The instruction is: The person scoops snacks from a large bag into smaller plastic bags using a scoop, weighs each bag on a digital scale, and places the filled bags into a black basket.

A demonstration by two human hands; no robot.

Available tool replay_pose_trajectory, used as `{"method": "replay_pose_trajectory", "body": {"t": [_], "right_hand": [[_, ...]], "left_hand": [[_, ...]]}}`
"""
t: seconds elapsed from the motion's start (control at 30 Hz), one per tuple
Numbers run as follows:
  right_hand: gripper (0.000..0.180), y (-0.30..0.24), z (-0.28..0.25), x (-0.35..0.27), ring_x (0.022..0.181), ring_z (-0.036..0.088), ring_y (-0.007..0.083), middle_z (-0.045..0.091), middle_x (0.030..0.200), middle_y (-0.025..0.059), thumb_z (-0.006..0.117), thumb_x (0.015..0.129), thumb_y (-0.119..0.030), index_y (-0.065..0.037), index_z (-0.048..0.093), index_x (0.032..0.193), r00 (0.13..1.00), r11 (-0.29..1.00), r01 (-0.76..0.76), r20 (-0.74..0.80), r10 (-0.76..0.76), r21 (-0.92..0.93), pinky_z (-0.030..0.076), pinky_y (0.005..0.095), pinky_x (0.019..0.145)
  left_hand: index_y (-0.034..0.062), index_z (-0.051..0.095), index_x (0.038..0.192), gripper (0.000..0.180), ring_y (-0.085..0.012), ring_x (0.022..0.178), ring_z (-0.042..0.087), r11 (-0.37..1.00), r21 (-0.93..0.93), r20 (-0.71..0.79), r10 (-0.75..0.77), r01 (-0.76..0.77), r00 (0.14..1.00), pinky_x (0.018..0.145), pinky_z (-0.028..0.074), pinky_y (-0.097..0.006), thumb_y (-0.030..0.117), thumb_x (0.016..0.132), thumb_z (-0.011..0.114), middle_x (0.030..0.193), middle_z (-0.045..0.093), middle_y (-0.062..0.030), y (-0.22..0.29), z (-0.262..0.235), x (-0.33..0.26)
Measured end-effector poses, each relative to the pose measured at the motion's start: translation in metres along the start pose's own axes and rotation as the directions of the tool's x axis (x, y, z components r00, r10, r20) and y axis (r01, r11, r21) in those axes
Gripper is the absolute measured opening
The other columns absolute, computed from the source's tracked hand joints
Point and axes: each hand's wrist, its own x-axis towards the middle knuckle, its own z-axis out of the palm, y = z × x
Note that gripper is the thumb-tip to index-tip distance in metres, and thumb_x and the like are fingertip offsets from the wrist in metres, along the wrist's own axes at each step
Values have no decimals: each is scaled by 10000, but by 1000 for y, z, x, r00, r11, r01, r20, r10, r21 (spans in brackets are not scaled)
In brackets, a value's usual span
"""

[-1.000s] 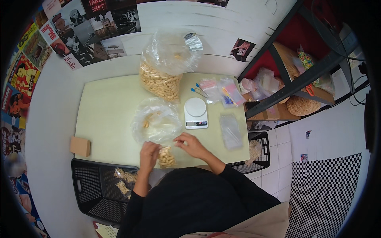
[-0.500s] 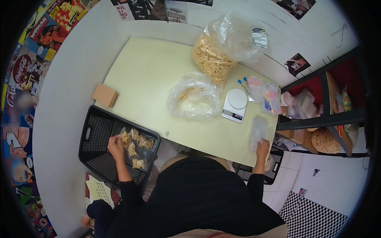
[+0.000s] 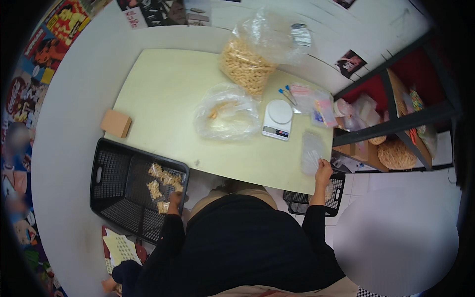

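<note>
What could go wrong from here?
Right hand at the clear bags near the edge of the table could drag several off. Left hand beside snack packets in the black crate might crush one. Loose plastic bag beside the scale could touch it, skewing a reading.

The left hand (image 3: 174, 199) is at the right side of the black crate (image 3: 110, 190), beside small filled bags (image 3: 154, 190). The right hand (image 3: 323, 172) meets clear flat bags (image 3: 312, 151) on the table's (image 3: 158, 99) right end.
</note>
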Motion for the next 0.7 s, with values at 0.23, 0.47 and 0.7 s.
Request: {"method": "replay_pose_trajectory", "body": {"t": [0.23,0.47,0.7], "right_hand": [[103,7,-3,-2,718,624,137,669,771,97,732,766,-57,-6,682,841,981,931,-193,41,190,310,480,262,667],[158,33,5,1,669,577,118,662,733,59,735,785,-124,-21,700,900,973,935,-216,135,184,281,466,266,645],[120,38,16,-6,689,627,169,668,772,97,642,851,-83,-12,658,945,991,991,-103,100,93,90,490,291,645]], "left_hand": [[6,698,1038,221,-240,823,677,934,-355,-208,-128,47,970,731,518,-367,66,848,604,926,697,-169,-25,-33,9],[-12,672,1027,205,-236,873,661,898,-278,-679,69,-342,731,770,506,-339,119,878,618,966,683,-146,63,-123,-7],[6,675,1020,190,-143,763,622,857,-229,-751,146,-461,644,699,495,-286,134,884,636,880,657,-77,135,-173,-41]]}}
